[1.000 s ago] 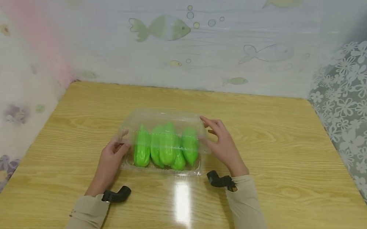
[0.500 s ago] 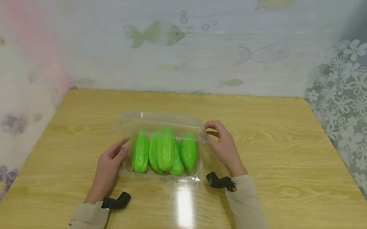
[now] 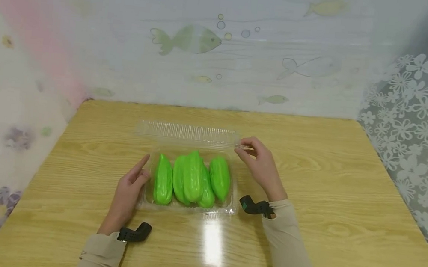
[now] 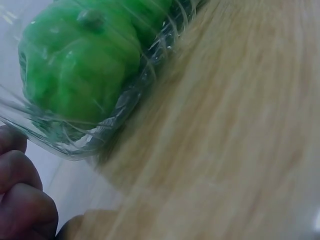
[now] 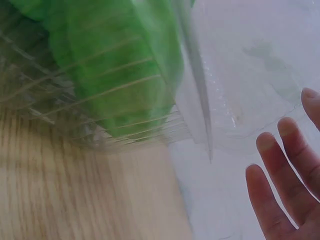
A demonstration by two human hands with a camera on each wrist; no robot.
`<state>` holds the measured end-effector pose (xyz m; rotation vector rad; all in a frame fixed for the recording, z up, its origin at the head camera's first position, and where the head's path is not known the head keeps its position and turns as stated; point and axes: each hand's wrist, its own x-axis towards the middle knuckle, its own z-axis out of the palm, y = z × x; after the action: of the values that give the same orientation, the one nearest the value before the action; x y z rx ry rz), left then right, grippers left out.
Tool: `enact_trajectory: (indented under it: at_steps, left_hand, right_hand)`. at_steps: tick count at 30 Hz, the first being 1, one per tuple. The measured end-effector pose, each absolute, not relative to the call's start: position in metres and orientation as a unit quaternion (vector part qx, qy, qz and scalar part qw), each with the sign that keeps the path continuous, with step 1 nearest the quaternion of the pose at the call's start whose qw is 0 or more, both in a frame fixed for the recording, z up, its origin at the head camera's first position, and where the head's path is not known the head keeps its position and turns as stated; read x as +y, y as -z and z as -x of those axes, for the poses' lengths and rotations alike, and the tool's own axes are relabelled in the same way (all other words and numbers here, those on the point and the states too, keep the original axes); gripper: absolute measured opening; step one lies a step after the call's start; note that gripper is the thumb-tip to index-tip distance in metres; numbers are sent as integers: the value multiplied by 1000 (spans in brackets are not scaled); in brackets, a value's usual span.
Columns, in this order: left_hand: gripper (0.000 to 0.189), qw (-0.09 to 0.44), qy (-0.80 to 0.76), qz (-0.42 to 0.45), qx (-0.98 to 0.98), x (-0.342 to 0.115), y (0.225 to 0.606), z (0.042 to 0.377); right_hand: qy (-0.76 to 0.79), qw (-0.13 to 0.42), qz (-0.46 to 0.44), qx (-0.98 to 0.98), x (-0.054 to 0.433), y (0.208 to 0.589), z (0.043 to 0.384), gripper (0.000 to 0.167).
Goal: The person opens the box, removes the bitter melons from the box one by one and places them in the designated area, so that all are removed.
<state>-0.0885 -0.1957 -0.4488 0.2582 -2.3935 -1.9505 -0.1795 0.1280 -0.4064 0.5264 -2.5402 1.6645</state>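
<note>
While standing open, container [image 3: 183, 208]: on counter [image 3: 346, 206], nearer left edge than right.
Lid [image 3: 188, 133]: raised along container's far side.
Green produce [image 3: 193, 178]: lying inside container.
Left grip [image 3: 126, 189]: released, at container's left wall.
Right grip [image 3: 259, 163]: pinching lid's right end.

A clear plastic tray [image 3: 226, 210] sits level, its ribbed transparent lid [image 3: 191, 132] open and tilted back at 12 o'clock. Inside lie five glossy green ridged fruits [image 3: 193, 176], perhaps star fruit, though the wrist views blur them. One lies at 9 o'clock, tip toward 12; three bunch centrally, one overlying its neighbours; the last lies at 3 o'clock, tapering toward 5.
</note>
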Motion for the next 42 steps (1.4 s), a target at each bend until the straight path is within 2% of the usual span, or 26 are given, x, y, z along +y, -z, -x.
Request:
enact_trajectory:
  at_steps: [4,11,22,42]
  left_hand:
    - [46,20,620,-74,-781,-192,436,85]
    - [51,25,616,-57,-785,-186,430,89]
    - [50,9,607,-59,-793,-185,435,85]
    - [48,22,632,-58,-773,-193,437,91]
  right_hand:
    - [-548,16,-159,-821,126,399,179,26]
    - [-575,33,-172,-799,121,378,175,19]
    - [-579,22,-178,-796,128,380,176,18]
    - [-595,-2,-161,-788,116,399,193,16]
